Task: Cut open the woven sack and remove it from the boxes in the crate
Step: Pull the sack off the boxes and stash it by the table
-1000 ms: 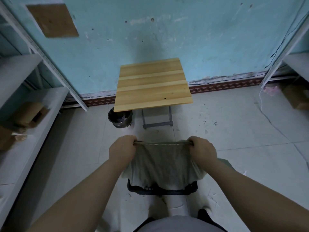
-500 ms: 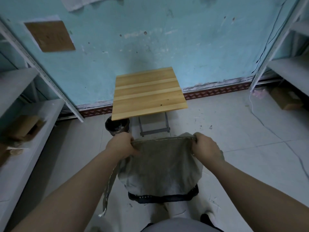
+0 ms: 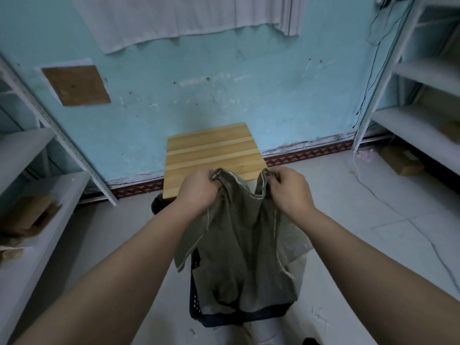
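Observation:
A grey-green woven sack hangs in front of me, bunched at its top edge. My left hand grips the sack's upper left corner and my right hand grips the upper right corner, both raised at chest height. The sack's lower part drapes into a black perforated crate on the floor below. The sack hides what lies inside the crate; no boxes show.
A small wooden table stands against the blue wall just beyond my hands, with a dark bucket beside its leg. White metal shelves flank the left and the right shelving. A cardboard box and cables lie at right.
Both hands have lifted the sack higher and drawn closer together, so its top edge now sags and bunches between them. More of the sack has come up out of the crate.

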